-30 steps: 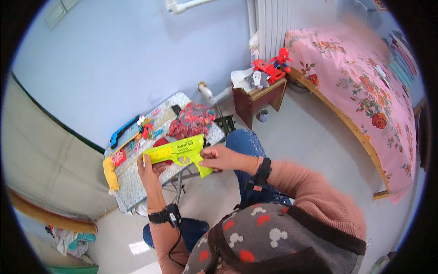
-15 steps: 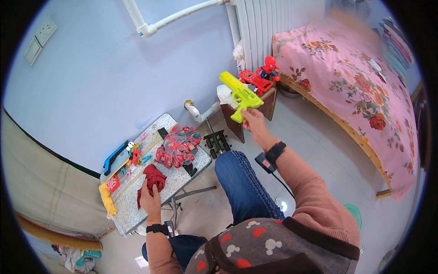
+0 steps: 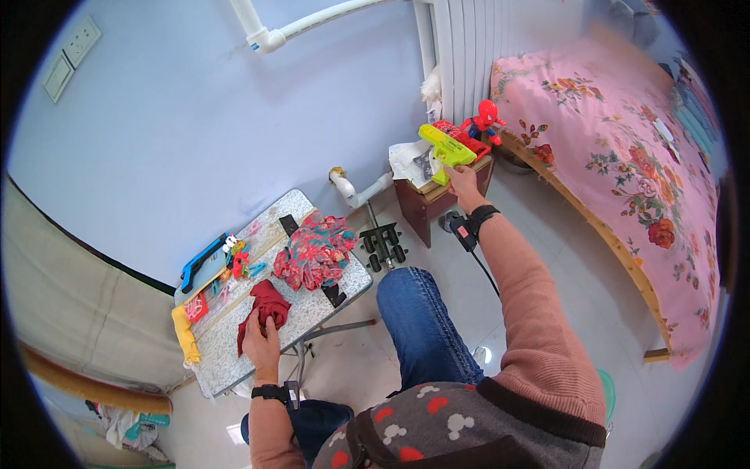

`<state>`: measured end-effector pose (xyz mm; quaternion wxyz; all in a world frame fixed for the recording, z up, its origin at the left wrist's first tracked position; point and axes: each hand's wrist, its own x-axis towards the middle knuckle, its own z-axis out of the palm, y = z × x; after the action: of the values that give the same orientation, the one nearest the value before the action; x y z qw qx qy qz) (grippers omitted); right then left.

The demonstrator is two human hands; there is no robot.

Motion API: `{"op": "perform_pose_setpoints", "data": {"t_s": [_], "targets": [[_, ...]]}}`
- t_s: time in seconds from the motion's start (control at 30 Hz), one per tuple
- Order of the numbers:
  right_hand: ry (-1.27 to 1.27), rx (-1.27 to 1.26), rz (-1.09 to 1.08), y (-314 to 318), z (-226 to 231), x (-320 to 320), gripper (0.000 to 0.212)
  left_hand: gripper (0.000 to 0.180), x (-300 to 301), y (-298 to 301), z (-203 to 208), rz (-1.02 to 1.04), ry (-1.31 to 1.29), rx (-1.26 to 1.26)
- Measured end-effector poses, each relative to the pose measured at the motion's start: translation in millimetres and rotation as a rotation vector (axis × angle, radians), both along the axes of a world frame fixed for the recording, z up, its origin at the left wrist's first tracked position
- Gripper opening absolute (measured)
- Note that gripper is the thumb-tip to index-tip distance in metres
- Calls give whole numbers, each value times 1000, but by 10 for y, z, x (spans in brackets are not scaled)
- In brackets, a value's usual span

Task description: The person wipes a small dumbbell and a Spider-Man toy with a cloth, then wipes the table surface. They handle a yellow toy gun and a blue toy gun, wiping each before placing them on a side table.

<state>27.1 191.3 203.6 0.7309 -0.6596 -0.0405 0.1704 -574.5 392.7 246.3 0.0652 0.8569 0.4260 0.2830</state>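
Note:
My right hand reaches out to the far right with a yellow-green toy gun in its closed fingers. The toy gun is over the top of a small brown wooden stand, covering part of a red web-patterned toy; whether it touches the top, I cannot tell. Beside these is a red and blue masked figure. On the folding table, my left hand has its fingers curled on a crumpled dark red cloth. A red and teal patterned cloth lies bunched just beyond.
Small colourful toys, a blue toy gun and a yellow cloth lie along the table's wall side. White papers rest on the stand. A bed with a pink floral cover stands right; a black wheeled base is on the floor.
My right hand has carried the toy gun farther away and over the stand, uncovering more of the papers. My left hand stays at the dark red cloth. The view has shifted slightly.

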Motion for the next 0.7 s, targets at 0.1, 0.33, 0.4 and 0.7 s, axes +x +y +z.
{"op": "perform_pose_setpoints", "data": {"t_s": [0.1, 0.33, 0.4, 0.7], "targets": [[2, -15, 39, 92, -25, 126, 25, 40, 5, 1, -1, -9, -8, 27], [94, 12, 50, 230, -69, 271, 26, 39, 17, -15, 14, 9, -2, 21], [171, 60, 0, 242, -83, 277, 28, 39, 12, -9, 10, -1, 3, 33], [159, 54, 37, 201, -33, 139, 33, 37, 28, -1, -6, -15, 5, 90]]}}
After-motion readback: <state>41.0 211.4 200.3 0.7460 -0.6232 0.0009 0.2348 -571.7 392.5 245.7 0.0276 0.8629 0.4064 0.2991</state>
